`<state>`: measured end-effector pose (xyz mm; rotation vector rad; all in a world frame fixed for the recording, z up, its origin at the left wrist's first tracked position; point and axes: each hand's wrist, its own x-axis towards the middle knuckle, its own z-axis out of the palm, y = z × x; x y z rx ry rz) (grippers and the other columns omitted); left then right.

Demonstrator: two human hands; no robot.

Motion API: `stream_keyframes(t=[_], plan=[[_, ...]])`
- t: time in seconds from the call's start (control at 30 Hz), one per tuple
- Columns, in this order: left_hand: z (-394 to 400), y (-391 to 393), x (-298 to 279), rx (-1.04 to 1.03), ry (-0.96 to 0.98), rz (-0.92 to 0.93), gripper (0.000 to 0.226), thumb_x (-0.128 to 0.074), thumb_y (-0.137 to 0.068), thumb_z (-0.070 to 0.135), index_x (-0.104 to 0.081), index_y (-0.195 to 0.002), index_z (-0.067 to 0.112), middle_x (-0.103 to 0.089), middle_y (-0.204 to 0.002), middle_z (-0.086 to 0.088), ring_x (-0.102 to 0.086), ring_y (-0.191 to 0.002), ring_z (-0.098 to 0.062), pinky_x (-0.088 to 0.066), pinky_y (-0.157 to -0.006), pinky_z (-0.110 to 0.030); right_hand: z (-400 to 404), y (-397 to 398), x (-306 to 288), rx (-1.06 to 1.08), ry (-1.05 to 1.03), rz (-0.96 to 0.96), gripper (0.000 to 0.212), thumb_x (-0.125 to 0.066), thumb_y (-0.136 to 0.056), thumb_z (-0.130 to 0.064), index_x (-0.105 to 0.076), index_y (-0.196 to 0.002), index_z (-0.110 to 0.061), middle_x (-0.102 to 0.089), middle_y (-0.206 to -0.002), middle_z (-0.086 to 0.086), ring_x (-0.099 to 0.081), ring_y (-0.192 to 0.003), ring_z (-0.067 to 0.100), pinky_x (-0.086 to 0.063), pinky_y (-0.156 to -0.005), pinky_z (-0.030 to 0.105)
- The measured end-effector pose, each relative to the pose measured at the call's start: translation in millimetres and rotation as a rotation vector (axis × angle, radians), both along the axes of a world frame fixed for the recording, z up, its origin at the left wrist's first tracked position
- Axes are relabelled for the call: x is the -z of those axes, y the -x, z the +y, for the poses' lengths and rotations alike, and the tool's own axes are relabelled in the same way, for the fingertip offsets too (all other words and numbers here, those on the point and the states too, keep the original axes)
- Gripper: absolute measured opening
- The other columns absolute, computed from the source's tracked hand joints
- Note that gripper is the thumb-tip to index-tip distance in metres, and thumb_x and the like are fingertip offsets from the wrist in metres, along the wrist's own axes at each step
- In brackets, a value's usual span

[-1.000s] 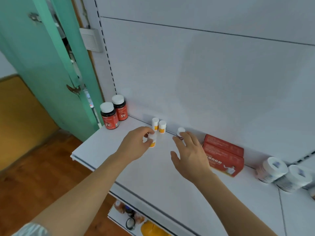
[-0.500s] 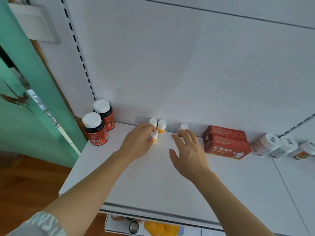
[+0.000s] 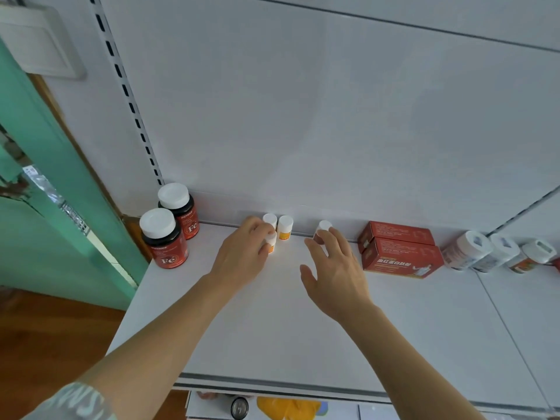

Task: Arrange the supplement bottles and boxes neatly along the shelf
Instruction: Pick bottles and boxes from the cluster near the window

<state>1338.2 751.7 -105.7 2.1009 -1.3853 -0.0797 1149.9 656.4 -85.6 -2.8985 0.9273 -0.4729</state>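
- White laminate shelf (image 3: 272, 313) carries everything: two dark red "Fe" bottles with white caps (image 3: 165, 237) at the far left, a stack of two red cardboard boxes (image 3: 400, 253) to the right, and three white tubs lying on their sides (image 3: 497, 251) beyond those.
- Between them, by the back wall, stand two small white-and-orange vials (image 3: 281, 227), side by side.
- Left hand (image 3: 242, 256) pinches a third small orange-labelled vial (image 3: 270, 241) just in front of that pair; the fingers are curled around it.
- Right hand (image 3: 336, 268) reaches with loose, spread fingers, fingertips resting on a lone white-capped vial (image 3: 323, 227) near the boxes; not a closed grip, as far as I can see.
- To do this well, I'd keep each vial upright and slide rather than lift, closing the gap so all four sit in one line at the wall.
- Go slowly; the standing pair looks easy to topple.
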Motion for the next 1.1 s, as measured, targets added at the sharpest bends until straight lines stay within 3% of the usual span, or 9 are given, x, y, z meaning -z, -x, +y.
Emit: stream_keyframes(t=[0.37, 0.6, 0.8, 0.9, 1.1], plan=[[-4.5, -6.0, 4.2, -0.002, -0.029, 0.019, 0.024, -0.057, -0.089, 0.015, -0.055, -0.111, 0.023, -0.05, -0.116, 0.006, -0.06, -0.089, -0.023, -0.047, -0.067, -0.033, 2.0, 10.7, -3.0, 0.035, 0.002, -0.008, 0.047, -0.066, -0.085, -0.029, -0.058, -0.126, -0.009, -0.05, -0.138, 0.014, -0.038, -0.135, 0.035, -0.046, -0.102, 0.048], [3.2, -1.7, -4.9, -0.009, 0.009, -0.009, 0.036, -0.062, -0.084, 0.015, -0.053, -0.119, 0.023, -0.049, -0.125, 0.003, -0.054, -0.109, -0.022, -0.051, -0.072, -0.037, 8.5, 20.1, -7.8, 0.078, -0.002, 0.042, 0.05, -0.062, -0.089, -0.033, -0.054, -0.133, -0.013, -0.046, -0.144, 0.012, -0.032, -0.141, 0.033, -0.041, -0.109, 0.046], [2.5, 15.5, -10.3, 0.041, 0.13, -0.207, 0.029, -0.068, -0.083, 0.018, -0.06, -0.11, 0.012, -0.058, -0.119, -0.005, -0.054, -0.11, -0.029, -0.049, -0.085, -0.041, 19.4, 35.6, -5.0, 0.154, 0.032, 0.102, 0.054, -0.06, -0.091, -0.038, -0.052, -0.136, -0.011, -0.045, -0.147, 0.019, -0.033, -0.143, 0.037, -0.032, -0.115, 0.048], [-2.8, 42.2, -17.8, 0.095, 0.181, -0.243, 0.032, -0.063, -0.089, 0.026, -0.059, -0.116, 0.009, -0.057, -0.122, -0.006, -0.052, -0.118, -0.029, -0.046, -0.097, -0.04, 23.1, 54.6, -5.3, 0.178, 0.056, 0.101, 0.057, -0.058, -0.092, -0.041, -0.05, -0.139, -0.009, -0.043, -0.149, 0.02, -0.031, -0.144, 0.038, -0.032, -0.115, 0.05], [-20.6, 114.2, -42.3, 0.2, 0.143, -0.251, 0.042, -0.057, -0.093, 0.036, -0.056, -0.127, 0.011, -0.054, -0.132, -0.007, -0.047, -0.13, -0.028, -0.043, -0.105, -0.043, 18.3, 112.7, -18.1, 0.286, 0.056, 0.121, 0.065, -0.044, -0.096, -0.051, -0.038, -0.148, -0.012, -0.033, -0.156, 0.018, -0.023, -0.147, 0.036, -0.025, -0.119, 0.049]])
